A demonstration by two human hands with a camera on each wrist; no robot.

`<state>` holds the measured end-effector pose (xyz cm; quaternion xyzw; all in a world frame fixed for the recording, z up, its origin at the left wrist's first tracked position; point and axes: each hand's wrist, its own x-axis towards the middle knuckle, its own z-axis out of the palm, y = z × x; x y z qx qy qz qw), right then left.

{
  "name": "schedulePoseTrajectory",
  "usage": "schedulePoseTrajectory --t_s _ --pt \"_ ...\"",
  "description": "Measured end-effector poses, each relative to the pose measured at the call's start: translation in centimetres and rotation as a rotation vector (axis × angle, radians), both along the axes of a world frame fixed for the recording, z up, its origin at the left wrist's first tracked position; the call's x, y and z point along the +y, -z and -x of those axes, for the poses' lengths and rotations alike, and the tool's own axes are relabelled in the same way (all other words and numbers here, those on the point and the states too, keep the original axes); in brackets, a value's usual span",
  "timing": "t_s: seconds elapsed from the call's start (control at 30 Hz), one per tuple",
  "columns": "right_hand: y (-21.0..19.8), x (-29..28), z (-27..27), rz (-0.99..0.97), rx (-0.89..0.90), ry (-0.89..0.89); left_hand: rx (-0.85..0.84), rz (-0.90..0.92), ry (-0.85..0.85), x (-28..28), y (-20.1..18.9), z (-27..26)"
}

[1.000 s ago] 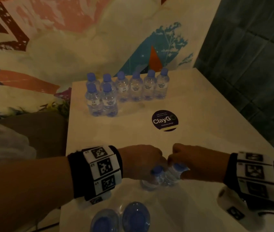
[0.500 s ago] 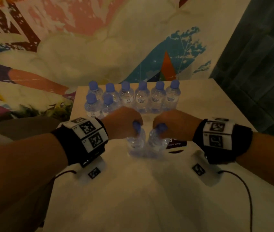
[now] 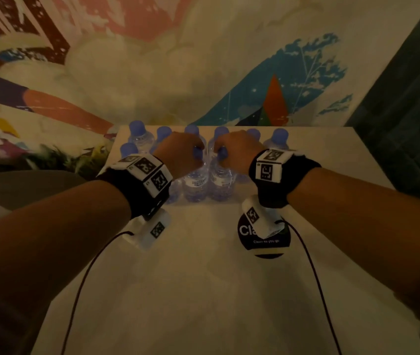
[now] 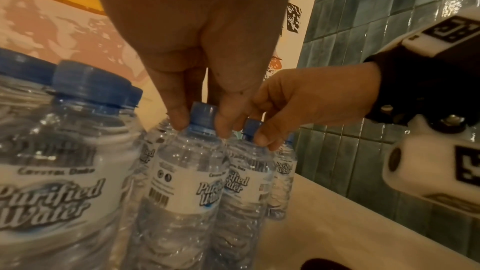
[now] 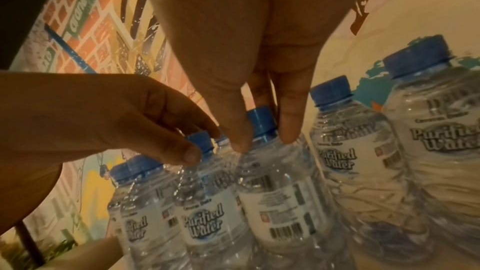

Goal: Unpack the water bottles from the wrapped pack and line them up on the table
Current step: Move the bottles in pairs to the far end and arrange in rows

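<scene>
Several clear water bottles with blue caps stand in rows at the far end of the white table (image 3: 203,290). My left hand (image 3: 182,155) pinches the cap of one bottle (image 3: 195,184) (image 4: 187,182), and my right hand (image 3: 234,152) pinches the cap of the bottle (image 3: 221,181) (image 5: 275,198) beside it. Both bottles stand upright, side by side, in front of the back row (image 3: 279,138). In the left wrist view my left hand's fingers (image 4: 179,118) grip the cap on both sides. In the right wrist view my right hand's fingers (image 5: 289,128) do the same. The wrapped pack is out of view.
A round black sticker (image 3: 262,239) lies on the table under my right wrist. Two thin cables (image 3: 83,283) trail from the wrist cameras over the near table. A painted wall (image 3: 152,60) rises behind the bottles and dark tiles (image 3: 409,111) stand at the right.
Both hands have carried their bottles from the near part of the table to the far end, up against the standing rows. The head view has tilted up, and the near bottles left the view.
</scene>
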<state>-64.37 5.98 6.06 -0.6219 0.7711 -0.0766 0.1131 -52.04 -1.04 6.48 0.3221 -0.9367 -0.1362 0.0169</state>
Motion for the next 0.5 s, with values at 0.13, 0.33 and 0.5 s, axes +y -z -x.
schedulePoseTrajectory --t_s 0.13,0.33,0.5 --pt "0.2 1.0 -0.1 -0.005 -0.024 -0.027 -0.014 -0.031 -0.043 1.2 -0.3 -0.6" --pt "0.4 6.9 0.3 0.176 -0.095 0.026 0.177 -0.05 -0.007 3.9 -2.6 -5.9" --pt "0.1 14.3 -2.8 0.049 -0.219 0.131 0.111 -0.25 -0.043 5.6 -2.9 -15.1"
